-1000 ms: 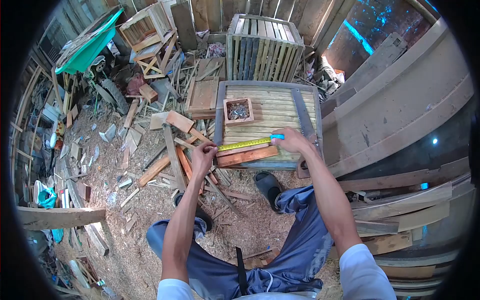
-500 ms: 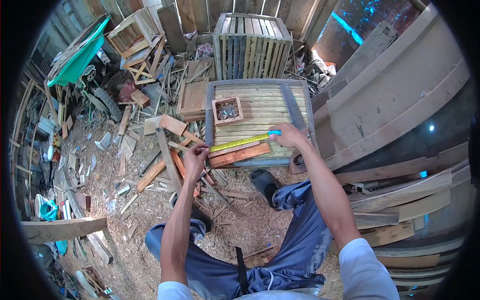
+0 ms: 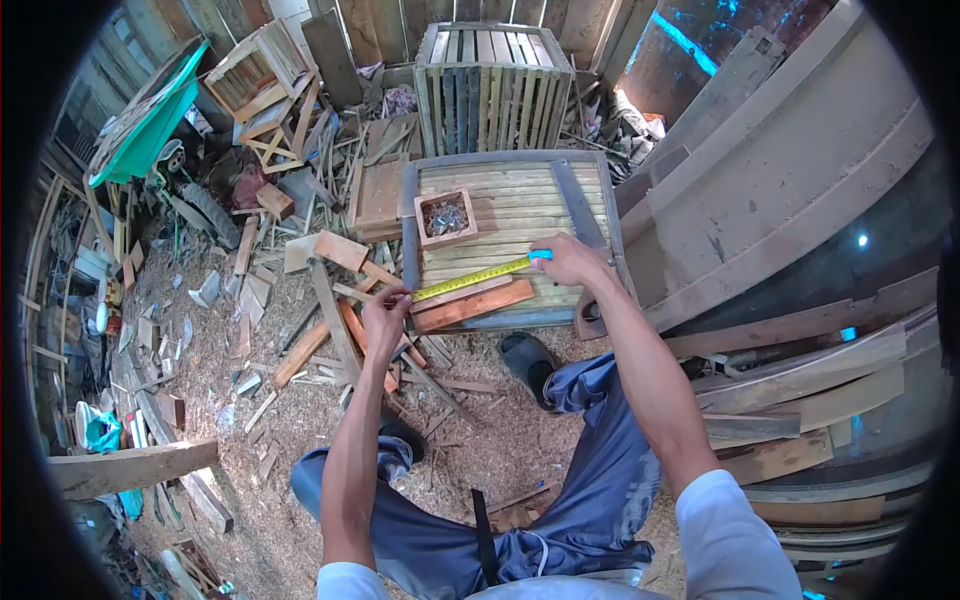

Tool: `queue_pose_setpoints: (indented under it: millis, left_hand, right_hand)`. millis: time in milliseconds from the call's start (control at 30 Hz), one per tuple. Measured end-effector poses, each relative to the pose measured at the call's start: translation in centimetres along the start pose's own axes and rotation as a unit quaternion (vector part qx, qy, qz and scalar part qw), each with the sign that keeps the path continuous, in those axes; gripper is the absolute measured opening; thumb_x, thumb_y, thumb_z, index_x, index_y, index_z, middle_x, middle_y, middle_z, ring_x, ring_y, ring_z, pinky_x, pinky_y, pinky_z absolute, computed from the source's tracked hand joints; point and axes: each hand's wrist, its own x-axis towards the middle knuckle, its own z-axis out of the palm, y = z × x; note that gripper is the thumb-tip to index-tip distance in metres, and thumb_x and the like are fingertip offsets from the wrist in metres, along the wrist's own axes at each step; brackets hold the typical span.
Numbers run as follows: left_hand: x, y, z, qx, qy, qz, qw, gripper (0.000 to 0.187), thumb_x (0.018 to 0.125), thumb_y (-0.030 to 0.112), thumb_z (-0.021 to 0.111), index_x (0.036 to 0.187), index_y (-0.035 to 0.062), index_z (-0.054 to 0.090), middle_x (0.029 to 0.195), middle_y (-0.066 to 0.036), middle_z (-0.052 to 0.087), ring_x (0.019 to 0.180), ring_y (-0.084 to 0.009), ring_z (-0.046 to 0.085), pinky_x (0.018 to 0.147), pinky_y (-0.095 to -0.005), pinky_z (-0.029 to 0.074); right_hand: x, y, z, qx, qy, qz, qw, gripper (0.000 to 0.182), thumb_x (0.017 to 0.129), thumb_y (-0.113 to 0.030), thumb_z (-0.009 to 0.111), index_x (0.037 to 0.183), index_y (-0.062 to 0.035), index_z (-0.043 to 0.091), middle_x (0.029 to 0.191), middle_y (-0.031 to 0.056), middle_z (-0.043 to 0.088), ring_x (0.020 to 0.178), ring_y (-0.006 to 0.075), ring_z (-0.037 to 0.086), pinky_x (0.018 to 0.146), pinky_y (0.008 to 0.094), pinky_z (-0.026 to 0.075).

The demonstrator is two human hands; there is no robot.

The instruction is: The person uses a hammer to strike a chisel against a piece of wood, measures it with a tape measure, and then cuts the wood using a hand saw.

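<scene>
A yellow tape measure point(image 3: 470, 282) is stretched between my hands above the slatted wooden bench point(image 3: 520, 188). My right hand point(image 3: 568, 260) is closed around its blue case. The tape's free end is pinched in the fingers of my left hand point(image 3: 385, 318), by the bench's left front corner. Just below the tape lie a reddish wood piece point(image 3: 474, 306) and a thinner strip, side by side near the front edge. Farther back on the bench sits a square wooden box point(image 3: 446, 220) of small metal pieces. A handsaw point(image 3: 577, 205) lies at the right.
A slatted crate point(image 3: 492, 105) stands behind the bench. Wood offcuts point(image 3: 340, 250) are heaped along its left side, with sawdust on the ground. Large boards point(image 3: 780, 190) lean at the right, and a plank point(image 3: 135, 465) juts in at lower left.
The whole view has shifted slightly, so the bench and box appear a little farther left. Both hands keep their hold on the stretched tape measure.
</scene>
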Motion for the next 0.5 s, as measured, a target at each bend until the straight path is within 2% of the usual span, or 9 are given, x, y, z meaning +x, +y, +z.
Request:
queue_pose_setpoints:
  millis: [33, 67, 100, 167, 400, 500]
  left_hand:
    - [0.0, 0.2, 0.0, -0.001, -0.001, -0.003, 1.0, 0.016, 0.082, 0.008, 0.065, 0.095, 0.0009, 0.068, 0.073, -0.008, 0.065, 0.066, -0.0131, 0.06, 0.063, -0.0269, 0.047]
    - [0.2, -0.1, -0.2, 0.019, -0.016, -0.006, 1.0, 0.022, 0.082, 0.008, 0.067, 0.102, 0.001, 0.068, 0.082, -0.008, 0.067, 0.069, -0.0128, 0.063, 0.064, -0.0258, 0.05]
    - [0.3, -0.4, 0.0, 0.009, -0.01, -0.004, 1.0, 0.02, 0.082, 0.008, 0.067, 0.1, 0.001, 0.068, 0.079, -0.008, 0.066, 0.068, -0.013, 0.062, 0.063, -0.0263, 0.049]
    - [0.4, -1.0, 0.2, -0.012, 0.004, 0.0, 1.0, 0.017, 0.082, 0.008, 0.066, 0.097, 0.001, 0.069, 0.073, -0.008, 0.065, 0.065, -0.0133, 0.06, 0.062, -0.0272, 0.047]
    - [0.5, -0.9, 0.1, 0.015, 0.007, -0.003, 1.0, 0.016, 0.081, 0.008, 0.067, 0.095, 0.0021, 0.07, 0.077, -0.009, 0.067, 0.07, -0.0149, 0.062, 0.066, -0.028, 0.048]
    - [0.5, -1.2, 0.3, 0.022, 0.012, 0.014, 1.0, 0.017, 0.081, 0.008, 0.067, 0.097, 0.0023, 0.069, 0.077, -0.009, 0.067, 0.069, -0.0137, 0.062, 0.064, -0.0273, 0.048]
  right_hand:
    - [0.1, 0.2, 0.2, -0.004, -0.004, 0.003, 1.0, 0.035, 0.087, -0.03, 0.058, 0.118, -0.0144, 0.061, 0.113, 0.0175, 0.062, 0.107, 0.0352, 0.057, 0.091, 0.0448, 0.046]
    - [0.3, 0.3, 0.3, -0.008, -0.007, 0.006, 1.0, 0.034, 0.087, -0.031, 0.058, 0.117, -0.0167, 0.062, 0.114, 0.0163, 0.061, 0.109, 0.0347, 0.057, 0.091, 0.0457, 0.046]
    - [0.3, 0.3, 0.3, -0.012, -0.009, 0.009, 1.0, 0.034, 0.086, -0.033, 0.058, 0.117, -0.019, 0.062, 0.116, 0.0151, 0.061, 0.11, 0.0342, 0.056, 0.091, 0.0465, 0.046]
    - [0.5, 0.2, 0.0, -0.003, -0.027, 0.017, 0.999, 0.034, 0.087, -0.033, 0.057, 0.117, -0.019, 0.062, 0.117, 0.0155, 0.06, 0.111, 0.0342, 0.055, 0.092, 0.0466, 0.046]
    - [0.4, 0.1, 0.5, -0.019, -0.027, 0.008, 0.999, 0.033, 0.089, -0.031, 0.055, 0.119, -0.0179, 0.06, 0.118, 0.0176, 0.057, 0.112, 0.0361, 0.054, 0.092, 0.0469, 0.045]
    - [0.4, 0.0, 0.8, -0.012, -0.02, -0.01, 1.0, 0.034, 0.09, -0.024, 0.056, 0.121, -0.012, 0.059, 0.115, 0.0208, 0.06, 0.11, 0.0373, 0.055, 0.094, 0.0448, 0.044]
